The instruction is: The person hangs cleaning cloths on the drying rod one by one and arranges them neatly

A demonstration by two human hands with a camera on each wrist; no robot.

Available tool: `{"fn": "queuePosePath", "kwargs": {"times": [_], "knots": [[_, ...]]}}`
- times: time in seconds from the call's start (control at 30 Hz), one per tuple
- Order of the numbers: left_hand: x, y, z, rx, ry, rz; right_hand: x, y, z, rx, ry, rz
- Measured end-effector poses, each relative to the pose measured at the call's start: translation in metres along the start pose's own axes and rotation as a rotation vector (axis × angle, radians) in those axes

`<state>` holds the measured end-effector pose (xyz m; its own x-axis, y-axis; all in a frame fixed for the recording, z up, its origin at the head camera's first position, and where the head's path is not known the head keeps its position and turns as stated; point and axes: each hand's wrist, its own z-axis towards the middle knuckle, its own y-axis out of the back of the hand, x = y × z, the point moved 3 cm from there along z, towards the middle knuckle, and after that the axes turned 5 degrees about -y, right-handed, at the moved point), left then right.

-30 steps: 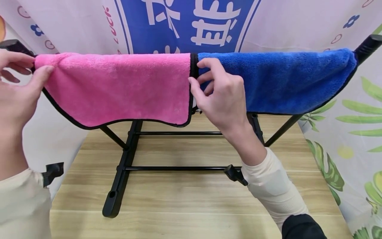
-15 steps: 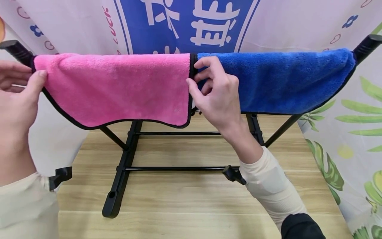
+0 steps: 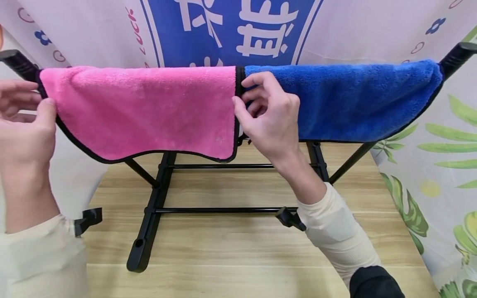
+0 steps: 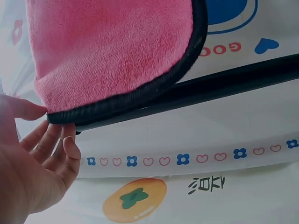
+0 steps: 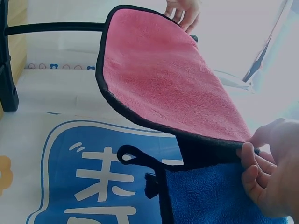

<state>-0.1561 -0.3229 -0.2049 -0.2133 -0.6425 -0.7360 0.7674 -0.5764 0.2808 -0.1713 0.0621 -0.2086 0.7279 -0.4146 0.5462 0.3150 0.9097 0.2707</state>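
A pink plush towel with black trim hangs over the top bar of a black rack. My left hand pinches its left edge; in the left wrist view the thumb lies on one side of the black border and the fingers on the other. With thumb and fingertips, my right hand pinches the towel's right edge near the top. Beside it a blue plush towel is draped over the same bar, partly hidden behind my right hand. A black loop shows at the blue towel's corner in the right wrist view.
The rack stands on a wooden tabletop, its arms rising past both towels to black ends. Behind hangs a printed white curtain with a blue panel. Leaf-patterned cloth borders the right side.
My left hand has slid slightly down along the pink towel's left edge, its forearm shifting right. The right hand has moved slightly left and stays at the towel's right edge.
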Motion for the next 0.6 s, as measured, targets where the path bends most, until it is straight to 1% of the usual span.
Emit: {"fn": "queuePosePath", "kwargs": {"times": [0.1, 0.17, 0.27, 0.33, 0.47, 0.57, 0.6], "knots": [[0.000, -0.001, -0.001, 0.005, -0.024, -0.014, 0.001, 0.000, 0.001, -0.006, 0.003, 0.003], [0.000, 0.000, 0.000, 0.000, -0.040, 0.028, 0.002, 0.000, 0.002, -0.019, 0.009, -0.001], [-0.001, 0.001, 0.005, -0.009, -0.032, 0.059, 0.005, 0.001, 0.006, -0.052, 0.023, -0.005], [-0.002, 0.000, 0.009, -0.011, -0.021, 0.050, 0.007, 0.002, 0.009, -0.070, 0.044, -0.008], [-0.005, -0.002, 0.017, -0.011, 0.045, -0.077, 0.011, 0.004, 0.014, -0.087, 0.094, -0.027], [-0.008, -0.003, 0.021, -0.017, 0.086, -0.137, 0.012, 0.004, 0.017, -0.090, 0.114, -0.044], [-0.008, -0.003, 0.022, -0.017, 0.088, -0.136, 0.013, 0.004, 0.017, -0.093, 0.121, -0.051]]}}
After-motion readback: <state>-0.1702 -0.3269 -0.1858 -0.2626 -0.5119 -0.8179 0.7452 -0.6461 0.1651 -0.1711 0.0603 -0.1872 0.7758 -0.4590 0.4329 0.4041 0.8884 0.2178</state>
